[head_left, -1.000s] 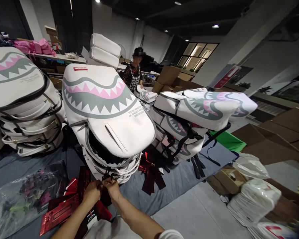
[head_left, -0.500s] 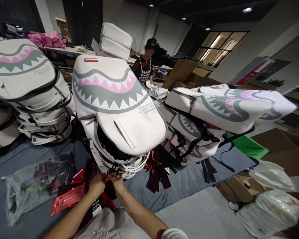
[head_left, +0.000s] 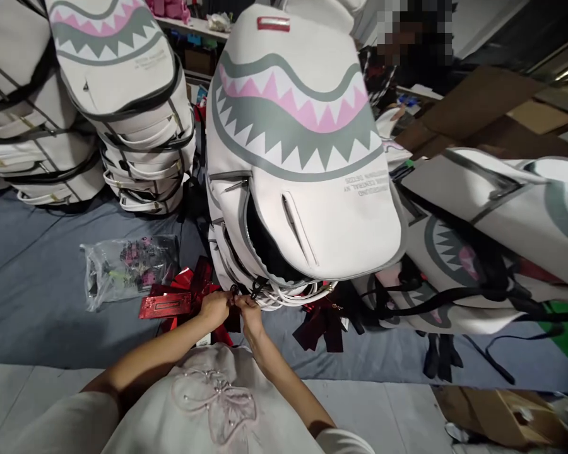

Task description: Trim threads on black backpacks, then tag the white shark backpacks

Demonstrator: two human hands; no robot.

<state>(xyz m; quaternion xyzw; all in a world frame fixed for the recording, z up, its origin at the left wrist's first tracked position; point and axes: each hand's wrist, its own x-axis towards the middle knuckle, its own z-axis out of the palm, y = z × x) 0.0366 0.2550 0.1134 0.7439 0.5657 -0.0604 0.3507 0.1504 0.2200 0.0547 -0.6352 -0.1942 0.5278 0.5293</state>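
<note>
A white backpack printed with a grey and pink shark mouth tops a stack right in front of me, its zip open near the bottom. My left hand and my right hand meet at the stack's lower edge. Both pinch a small black cord or loop there; what exactly they hold is too small to name. Shiny red tags lie on the grey cloth just left of my left hand.
More stacks of the same backpacks stand at the left and lie at the right. A clear plastic bag of small pink and black items lies on the grey cloth. Another person stands behind. Cardboard boxes sit at the right.
My view has tilted down and moved closer to the stack. Both hands have stayed pinched together at the lower edge of the backpack pile.
</note>
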